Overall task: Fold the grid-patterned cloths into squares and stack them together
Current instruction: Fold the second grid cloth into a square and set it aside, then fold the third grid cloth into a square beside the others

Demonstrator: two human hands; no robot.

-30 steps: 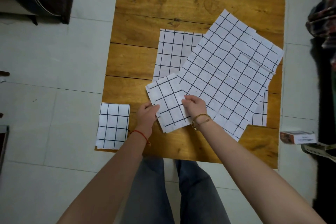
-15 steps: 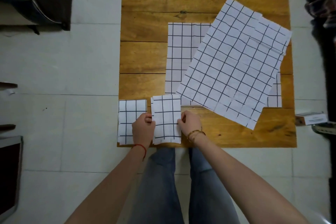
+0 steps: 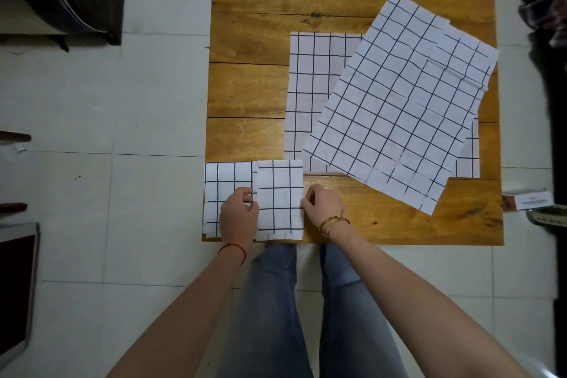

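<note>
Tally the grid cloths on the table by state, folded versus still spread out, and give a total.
Folded cloths: 2, the corner square and the one held by the left hand and right hand.
Spread cloths: at least 3, overlapping.
Total: at least 5.

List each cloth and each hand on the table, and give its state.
folded cloth in hands: folded small, flat at table's near edge, pinched on both sides
folded cloth at corner: folded, flat, partly under left hand
tilted cloth: unfolded, spread on top
cloths beneath: unfolded, flat
left hand: pinching
right hand: pinching
</note>
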